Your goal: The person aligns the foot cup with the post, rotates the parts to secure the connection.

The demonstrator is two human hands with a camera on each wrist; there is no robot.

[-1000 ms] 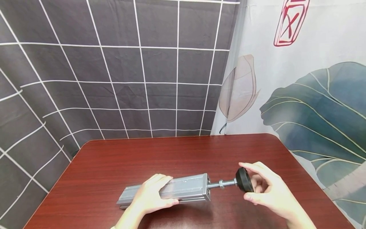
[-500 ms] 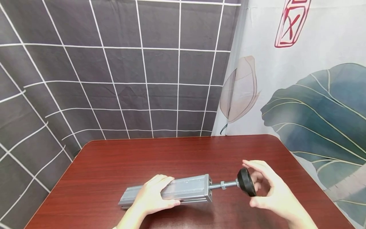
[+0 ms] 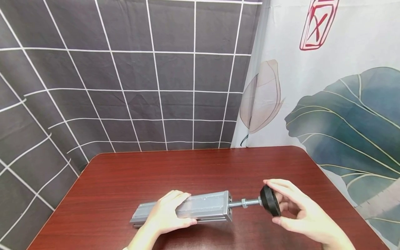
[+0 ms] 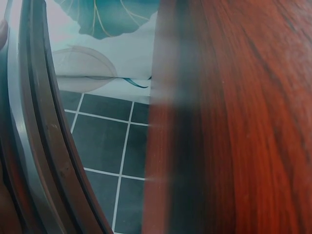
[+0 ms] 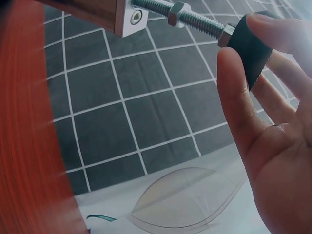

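A grey aluminium profile [image 3: 204,205] is held just above the table or on it; which one, I cannot tell. My left hand [image 3: 167,213] grips its middle from above, thumb along the near side. From its right end sticks a threaded rod [image 3: 235,204] with a hex nut [image 5: 179,14] on it. At the rod's outer end sits a black levelling foot [image 3: 270,200]. My right hand [image 3: 301,210] pinches this foot's rim between thumb and fingers, as the right wrist view also shows. In the left wrist view the profile [image 4: 36,122] curves along the left edge.
The dark red wooden table [image 3: 187,170] extends behind and beside the profile. A grey cloth with white grid lines [image 3: 175,69] hangs behind it. To the right hangs a white curtain [image 3: 290,80] with leaf prints.
My right fingers loosened from the levelling foot's rim half a second ago, and now pinch it again with the hand turned slightly. The left hand stays on the profile.
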